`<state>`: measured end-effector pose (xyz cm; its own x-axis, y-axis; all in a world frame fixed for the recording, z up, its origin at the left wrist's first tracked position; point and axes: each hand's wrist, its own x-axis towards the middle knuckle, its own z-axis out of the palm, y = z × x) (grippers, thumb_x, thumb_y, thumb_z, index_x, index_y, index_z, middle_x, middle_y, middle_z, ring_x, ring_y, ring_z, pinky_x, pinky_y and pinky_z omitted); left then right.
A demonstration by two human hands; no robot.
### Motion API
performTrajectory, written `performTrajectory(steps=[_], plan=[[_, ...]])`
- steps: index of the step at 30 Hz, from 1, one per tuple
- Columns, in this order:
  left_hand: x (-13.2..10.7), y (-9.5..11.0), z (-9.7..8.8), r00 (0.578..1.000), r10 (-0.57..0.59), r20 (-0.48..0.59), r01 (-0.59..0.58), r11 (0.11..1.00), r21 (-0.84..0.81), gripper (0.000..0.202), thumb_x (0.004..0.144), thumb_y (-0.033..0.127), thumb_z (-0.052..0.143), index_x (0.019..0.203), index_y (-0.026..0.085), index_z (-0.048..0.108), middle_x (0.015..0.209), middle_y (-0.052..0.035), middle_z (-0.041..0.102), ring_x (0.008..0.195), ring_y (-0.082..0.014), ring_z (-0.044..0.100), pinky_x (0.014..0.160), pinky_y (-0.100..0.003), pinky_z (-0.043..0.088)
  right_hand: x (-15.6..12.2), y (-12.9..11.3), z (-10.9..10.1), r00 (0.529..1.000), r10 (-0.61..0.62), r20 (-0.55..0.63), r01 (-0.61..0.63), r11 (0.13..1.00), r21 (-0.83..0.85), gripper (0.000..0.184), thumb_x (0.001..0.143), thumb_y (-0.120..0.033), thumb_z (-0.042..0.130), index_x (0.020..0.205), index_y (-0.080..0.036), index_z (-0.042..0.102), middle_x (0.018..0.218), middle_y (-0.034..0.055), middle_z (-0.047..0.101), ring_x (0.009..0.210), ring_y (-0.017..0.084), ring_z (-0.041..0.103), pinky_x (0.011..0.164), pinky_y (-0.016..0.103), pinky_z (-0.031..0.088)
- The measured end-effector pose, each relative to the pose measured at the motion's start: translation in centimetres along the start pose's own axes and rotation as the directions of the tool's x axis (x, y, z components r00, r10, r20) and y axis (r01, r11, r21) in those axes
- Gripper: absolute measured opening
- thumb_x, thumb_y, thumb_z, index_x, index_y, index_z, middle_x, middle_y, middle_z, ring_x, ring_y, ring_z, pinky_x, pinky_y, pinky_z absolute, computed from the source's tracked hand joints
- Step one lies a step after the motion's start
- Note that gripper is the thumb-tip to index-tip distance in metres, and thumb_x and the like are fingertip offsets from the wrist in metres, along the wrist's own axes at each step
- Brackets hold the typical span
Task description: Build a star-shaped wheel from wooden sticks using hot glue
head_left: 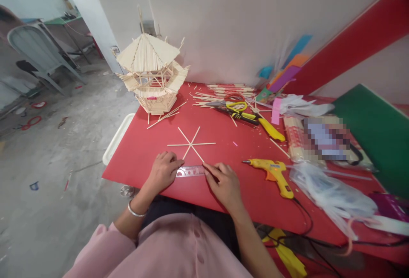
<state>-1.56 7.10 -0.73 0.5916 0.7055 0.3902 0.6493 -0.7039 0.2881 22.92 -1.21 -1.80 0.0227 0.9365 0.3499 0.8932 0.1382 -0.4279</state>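
Observation:
A clear plastic ruler [191, 171] lies on the red tabletop near its front edge. My left hand [163, 170], a bangle on its wrist, grips the ruler's left end, thumb beside the tip of a thin wooden stick. At the other end, my right hand [224, 184] is closed on the ruler with thumb and forefinger, touching another stick tip. These sticks belong to a flat star of thin wooden sticks [191, 144], joined at the middle, just beyond the ruler. Its lower arms reach the ruler; the others lie on the table. My fingers partly hide both ruler ends.
A stick-built pagoda model [153, 73] stands at the back left. Loose sticks [207, 97], scissors [236, 105], pliers [238, 116] and a yellow-handled cutter [271, 129] lie behind. To the right are a yellow glue gun [271, 171] with its cord, plastic bags [329, 192] and a green board [377, 128].

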Motion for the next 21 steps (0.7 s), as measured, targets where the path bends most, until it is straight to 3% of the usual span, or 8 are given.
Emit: performTrajectory(steps=[21], plan=[[-0.01,0.01,-0.05,1.000,-0.018,0.020,0.018,1.000,-0.007,0.033,0.101,0.023,0.046,0.107,0.026,0.079,0.093,-0.0085,0.064,0.082,-0.0194,0.051,0.073,-0.035,0.038,-0.07,-0.05,0.04,1.000,0.006,-0.002,-0.006,1.000,0.003,0.033,0.101,-0.040,0.052,0.117,-0.028,0.078,0.086,0.0050,0.066,0.082,0.019,0.058,0.075,0.033,0.045]])
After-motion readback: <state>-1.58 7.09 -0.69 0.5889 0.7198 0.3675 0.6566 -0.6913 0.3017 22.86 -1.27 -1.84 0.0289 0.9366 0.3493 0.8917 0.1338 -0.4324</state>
